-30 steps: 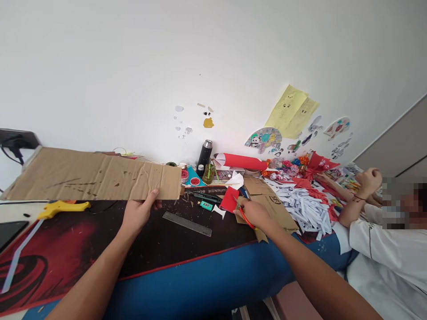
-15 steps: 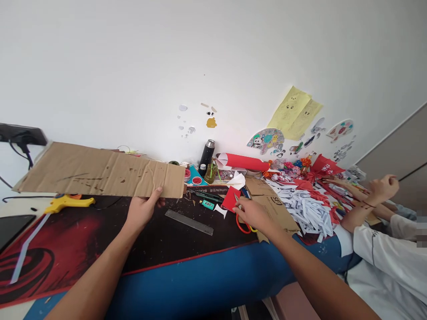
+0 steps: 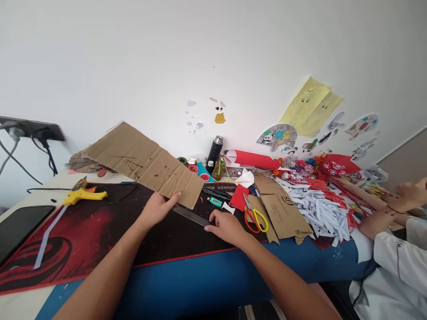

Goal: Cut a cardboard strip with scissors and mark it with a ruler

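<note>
My left hand (image 3: 158, 211) is closed on the lower edge of a long brown cardboard strip (image 3: 147, 162), thumb on its near face. The strip is held tilted above the mat, its left end higher. My right hand (image 3: 227, 226) has its thumb and fingers closed around the right end of a metal ruler (image 3: 191, 216), whose left end reaches under the cardboard and my left hand. To the right of my right hand lie scissors (image 3: 255, 217) with red and yellow handles, beside a red paper piece (image 3: 239, 197).
A yellow glue gun (image 3: 85, 194) with a long glue stick rests on the left of the dark mat (image 3: 156, 244), near a black tablet-like slab (image 3: 23, 229). Flattened cardboard (image 3: 283, 213) and white paper strips (image 3: 320, 213) lie right. A black flask (image 3: 215, 150) stands at the back. Another person's arm (image 3: 383, 213) reaches in.
My right hand has left the scissors, which now lie on the table, and moved left to the ruler. The cardboard strip in my left hand has tilted, right end down. The view has shifted slightly left.
</note>
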